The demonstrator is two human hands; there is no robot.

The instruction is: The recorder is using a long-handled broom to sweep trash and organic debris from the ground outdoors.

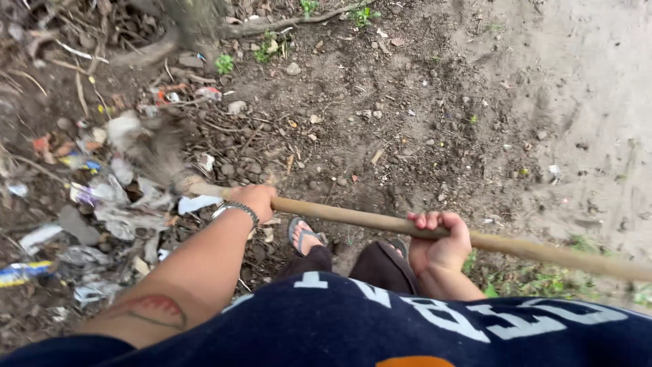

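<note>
The fingers of the left hand are clenched over the wooden broom handle close to its head, knuckles up, a beaded bracelet on the wrist behind them. The fingers of the right hand curl around the same handle from below, farther along toward the free end, which runs past them to the right edge of the view.

Just beyond the left fingers the broom head is blurred over the litter pile: crumpled whitish wrappers and plastic scraps, a flat white piece nearest the fingers, small red and orange bits farther out, and a blue and yellow packet at the left edge. Twigs and roots border the pile on its far side.

Between the two hands, below the handle, a foot in a sandal stands on the dirt. Ahead of the right fingers lies bare dark soil with pebbles, turning to pale sand beyond; low weeds grow beneath the handle's free end.
</note>
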